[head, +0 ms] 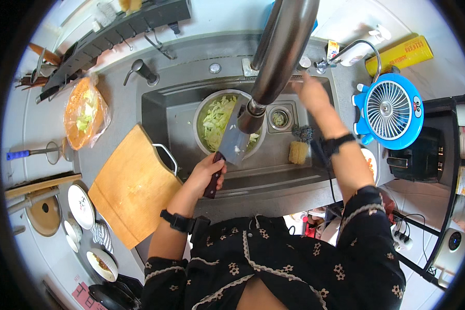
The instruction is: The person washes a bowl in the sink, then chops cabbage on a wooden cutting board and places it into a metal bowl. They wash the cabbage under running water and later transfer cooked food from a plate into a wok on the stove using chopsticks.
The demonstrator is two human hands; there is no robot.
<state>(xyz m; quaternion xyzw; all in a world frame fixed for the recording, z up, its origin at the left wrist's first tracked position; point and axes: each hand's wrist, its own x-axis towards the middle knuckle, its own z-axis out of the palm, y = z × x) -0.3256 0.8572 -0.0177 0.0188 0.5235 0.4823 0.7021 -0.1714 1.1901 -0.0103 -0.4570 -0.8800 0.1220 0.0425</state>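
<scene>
My left hand (208, 172) is closed around the dark wooden handle of a cleaver (232, 141). Its broad blade lies over a metal bowl (197, 126) of chopped cabbage (217, 120) in the sink, with bits of cabbage stuck to the blade. My right hand (312, 91) is raised near the back right corner of the sink, right of the dark faucet (281, 58). It is blurred, and its fingers are too unclear to tell whether they touch anything. The faucet hides part of the blade and bowl.
A wooden cutting board (135, 190) lies left of the sink (178, 176). Behind it is an orange basket (71, 128) in a plastic bag. A sponge (298, 152) and scourer (303, 133) sit in the sink's right side. A blue fan (405, 135) stands at the right.
</scene>
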